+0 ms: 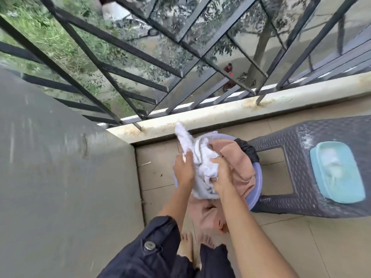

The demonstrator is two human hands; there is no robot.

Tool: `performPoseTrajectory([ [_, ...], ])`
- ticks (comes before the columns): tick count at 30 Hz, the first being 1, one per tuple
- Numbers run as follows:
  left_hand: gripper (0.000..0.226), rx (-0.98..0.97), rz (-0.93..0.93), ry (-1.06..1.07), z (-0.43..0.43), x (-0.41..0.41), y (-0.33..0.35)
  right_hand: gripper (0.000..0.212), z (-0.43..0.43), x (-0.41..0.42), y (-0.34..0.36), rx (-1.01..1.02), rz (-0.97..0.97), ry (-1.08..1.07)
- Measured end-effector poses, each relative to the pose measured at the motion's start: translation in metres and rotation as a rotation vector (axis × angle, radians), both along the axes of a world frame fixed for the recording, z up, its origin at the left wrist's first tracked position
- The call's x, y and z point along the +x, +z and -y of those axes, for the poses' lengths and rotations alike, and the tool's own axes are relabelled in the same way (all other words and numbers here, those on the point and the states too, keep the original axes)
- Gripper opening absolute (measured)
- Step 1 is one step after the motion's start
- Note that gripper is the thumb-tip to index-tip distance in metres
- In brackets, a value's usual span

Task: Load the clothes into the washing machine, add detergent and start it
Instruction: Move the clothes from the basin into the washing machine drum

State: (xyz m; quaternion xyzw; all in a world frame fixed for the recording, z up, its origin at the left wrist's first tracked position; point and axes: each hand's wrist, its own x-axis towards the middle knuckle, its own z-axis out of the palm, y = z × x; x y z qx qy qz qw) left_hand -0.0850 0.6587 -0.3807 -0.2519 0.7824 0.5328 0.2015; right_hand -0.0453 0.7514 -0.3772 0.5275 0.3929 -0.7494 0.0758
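Your left hand (183, 169) and right hand (220, 178) both grip the white cloth (202, 157), one on each side of it. It lies on top of the pile in the basin (259, 181), straight below you. Its long tail runs from your left hand out past the basin's far rim; the crumpled bulk sits between your hands. It looks soft and limp. A pink cloth (239, 165) beneath it spills over the near rim. No washing machine shows.
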Motion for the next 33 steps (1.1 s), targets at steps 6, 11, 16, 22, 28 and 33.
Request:
performPoseTrajectory([
  [6,0.037,-0.105,-0.034,0.009,-0.001,-0.008,0.124,0.026,0.002,-0.011,0.126,-0.115,-0.080,0.012],
  [11,0.037,-0.151,-0.110,0.063,0.010,-0.009,0.218,0.028,0.015,-0.006,0.221,-0.087,-0.156,0.008],
  [16,0.045,-0.203,-0.209,0.088,0.028,-0.008,0.297,0.014,0.035,-0.017,0.293,-0.132,-0.161,0.103],
  [22,0.040,-0.240,-0.297,0.143,0.080,-0.007,0.361,0.031,0.078,-0.028,0.342,-0.182,-0.231,0.193],
  [28,0.036,-0.146,-0.396,0.262,0.171,-0.009,0.406,0.018,0.160,-0.038,0.393,-0.258,-0.356,0.255],
  [33,0.038,-0.259,-0.453,0.267,0.266,-0.011,0.446,0.026,0.252,-0.050,0.422,-0.336,-0.511,0.364],
])
